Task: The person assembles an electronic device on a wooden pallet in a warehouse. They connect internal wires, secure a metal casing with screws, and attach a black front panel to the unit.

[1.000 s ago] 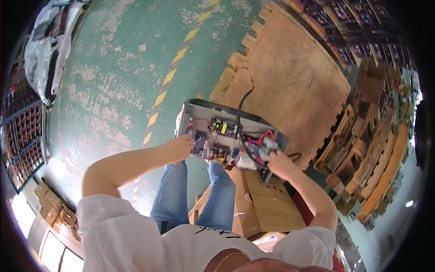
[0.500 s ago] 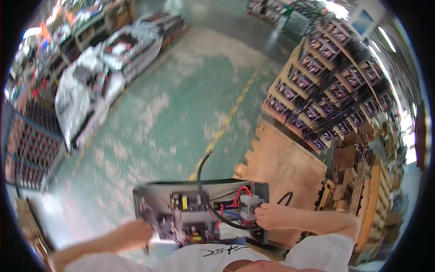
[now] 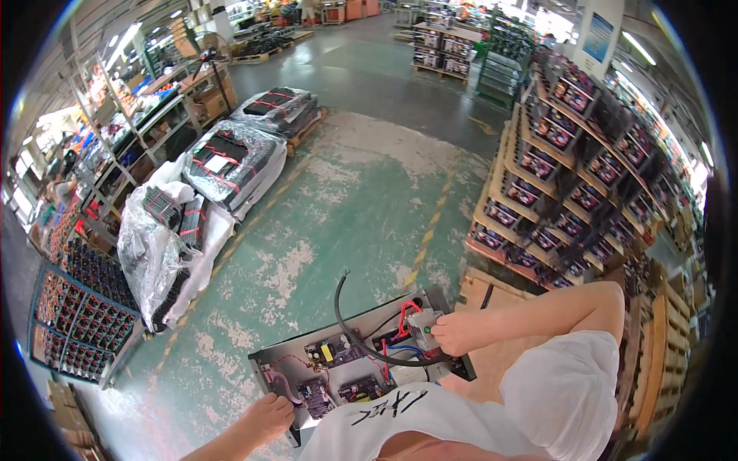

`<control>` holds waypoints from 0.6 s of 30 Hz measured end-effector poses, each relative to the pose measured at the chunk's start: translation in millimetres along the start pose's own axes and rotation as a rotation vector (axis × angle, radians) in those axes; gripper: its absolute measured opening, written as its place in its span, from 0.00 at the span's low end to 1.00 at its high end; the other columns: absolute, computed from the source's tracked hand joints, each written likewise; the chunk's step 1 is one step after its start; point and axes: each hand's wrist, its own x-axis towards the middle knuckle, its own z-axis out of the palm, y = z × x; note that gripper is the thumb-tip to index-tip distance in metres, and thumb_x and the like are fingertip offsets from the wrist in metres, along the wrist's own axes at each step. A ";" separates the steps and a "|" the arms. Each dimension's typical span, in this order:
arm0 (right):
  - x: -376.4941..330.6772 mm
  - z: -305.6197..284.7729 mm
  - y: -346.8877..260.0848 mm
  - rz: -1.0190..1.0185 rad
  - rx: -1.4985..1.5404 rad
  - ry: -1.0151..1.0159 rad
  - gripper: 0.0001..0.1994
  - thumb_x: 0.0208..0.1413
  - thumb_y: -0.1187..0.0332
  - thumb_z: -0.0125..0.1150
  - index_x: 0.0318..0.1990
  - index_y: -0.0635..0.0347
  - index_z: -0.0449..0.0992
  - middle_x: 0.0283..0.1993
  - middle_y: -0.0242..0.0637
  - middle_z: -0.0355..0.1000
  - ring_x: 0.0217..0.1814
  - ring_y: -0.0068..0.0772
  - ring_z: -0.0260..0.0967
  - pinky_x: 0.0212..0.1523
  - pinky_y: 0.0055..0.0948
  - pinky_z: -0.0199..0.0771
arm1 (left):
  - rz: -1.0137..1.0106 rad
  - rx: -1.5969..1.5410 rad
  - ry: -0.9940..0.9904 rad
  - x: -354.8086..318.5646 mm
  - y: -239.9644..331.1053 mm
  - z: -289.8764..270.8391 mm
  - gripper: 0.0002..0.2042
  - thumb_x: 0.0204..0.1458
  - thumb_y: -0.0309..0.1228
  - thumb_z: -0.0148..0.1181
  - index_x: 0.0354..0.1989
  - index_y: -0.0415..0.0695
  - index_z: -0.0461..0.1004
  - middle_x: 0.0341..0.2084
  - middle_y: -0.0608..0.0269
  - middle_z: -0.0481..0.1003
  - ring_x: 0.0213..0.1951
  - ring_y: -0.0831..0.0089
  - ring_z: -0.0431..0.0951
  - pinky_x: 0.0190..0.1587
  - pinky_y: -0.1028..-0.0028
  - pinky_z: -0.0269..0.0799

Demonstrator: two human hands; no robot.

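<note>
An open metal chassis (image 3: pixel 286 355) is held in front of my body, tilted with its right end farther away. My left hand (image 3: pixel 270 417) is closed round its near left corner. My right hand (image 3: pixel 463 332) is closed at the right end, beside a grey block-shaped electrical part (image 3: pixel 422 329); its fingertips are partly hidden. Inside lie several circuit boards (image 3: pixel 315 397), red and blue wires, and a board with a yellow part (image 3: pixel 329 353). A thick black cable (image 3: pixel 340 307) loops up over the far wall with a loose end, and runs down toward my right hand.
Stacked pallets of similar electronic units (image 3: pixel 530 200) stand at the right, by a wooden pallet (image 3: pixel 492 330). Plastic-wrapped stacks (image 3: pixel 223 165) and a rack of small parts (image 3: pixel 81 315) line the left. Between them runs a green floor (image 3: pixel 330 207) with yellow lines.
The chassis has turned, its right end swinging away from me and its left end coming nearer. My left hand has moved onto the left corner; my right hand has risen with the right end.
</note>
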 end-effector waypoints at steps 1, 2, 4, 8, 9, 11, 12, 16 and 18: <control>-1.8 11.4 24.5 0.002 0.005 -0.031 0.03 0.38 0.65 0.58 0.22 0.50 0.76 0.28 0.23 0.70 0.39 0.25 0.65 0.38 0.23 0.61 | -0.018 0.006 -0.020 13.0 -18.4 -2.5 0.03 0.36 0.33 0.56 0.21 0.50 0.71 0.26 0.73 0.68 0.35 0.75 0.68 0.38 0.75 0.63; -4.1 21.4 55.0 -0.019 0.000 -0.066 0.03 0.38 0.65 0.58 0.22 0.50 0.75 0.28 0.24 0.69 0.39 0.25 0.64 0.38 0.23 0.61 | -0.009 0.011 -0.022 30.6 -40.3 -2.0 0.03 0.37 0.33 0.56 0.21 0.50 0.71 0.26 0.73 0.69 0.35 0.75 0.69 0.38 0.75 0.63; -29.6 36.1 117.2 -0.019 -0.047 -0.136 0.03 0.39 0.65 0.58 0.23 0.50 0.74 0.29 0.24 0.69 0.40 0.25 0.64 0.37 0.24 0.61 | -0.002 0.048 0.006 80.1 -101.0 -0.8 0.03 0.37 0.33 0.56 0.22 0.50 0.72 0.28 0.73 0.69 0.36 0.74 0.69 0.39 0.76 0.63; -49.9 53.6 235.3 -0.069 -0.069 -0.106 0.03 0.40 0.65 0.57 0.23 0.50 0.73 0.29 0.24 0.68 0.39 0.25 0.65 0.37 0.24 0.61 | -0.081 0.069 -0.033 137.2 -166.3 -40.7 0.03 0.40 0.31 0.56 0.24 0.49 0.73 0.30 0.73 0.70 0.40 0.74 0.69 0.40 0.76 0.63; -54.4 50.4 269.2 -0.076 -0.095 -0.103 0.03 0.39 0.65 0.57 0.23 0.50 0.73 0.28 0.23 0.68 0.39 0.25 0.65 0.37 0.24 0.61 | -0.099 0.078 -0.024 150.0 -188.3 -46.5 0.03 0.40 0.31 0.56 0.24 0.49 0.73 0.30 0.72 0.70 0.40 0.74 0.69 0.41 0.76 0.63; -61.8 47.2 335.6 -0.076 -0.140 -0.094 0.03 0.39 0.65 0.57 0.24 0.50 0.73 0.28 0.23 0.67 0.39 0.25 0.64 0.37 0.23 0.61 | -0.124 0.080 -0.012 178.3 -233.9 -50.3 0.03 0.41 0.31 0.56 0.26 0.49 0.74 0.32 0.72 0.70 0.41 0.73 0.69 0.42 0.76 0.63; -64.8 47.2 366.6 -0.101 -0.145 -0.088 0.03 0.40 0.65 0.57 0.24 0.50 0.73 0.28 0.23 0.67 0.39 0.25 0.64 0.37 0.23 0.61 | -0.139 0.075 -0.022 192.7 -254.2 -51.9 0.04 0.41 0.31 0.56 0.26 0.48 0.74 0.32 0.72 0.70 0.42 0.73 0.69 0.42 0.75 0.63; -82.8 62.2 482.4 -0.094 -0.139 -0.119 0.03 0.40 0.65 0.56 0.23 0.51 0.73 0.27 0.23 0.67 0.38 0.26 0.64 0.36 0.24 0.62 | -0.097 0.064 0.003 261.1 -364.0 -51.5 0.05 0.41 0.32 0.56 0.27 0.48 0.74 0.32 0.70 0.71 0.41 0.73 0.69 0.43 0.74 0.63; -102.0 76.0 526.9 -0.022 -0.109 -0.170 0.03 0.40 0.66 0.56 0.23 0.52 0.73 0.27 0.24 0.67 0.38 0.26 0.65 0.36 0.24 0.62 | -0.027 0.080 0.035 304.9 -440.6 -51.4 0.04 0.42 0.32 0.56 0.26 0.48 0.74 0.31 0.69 0.71 0.41 0.72 0.69 0.43 0.73 0.63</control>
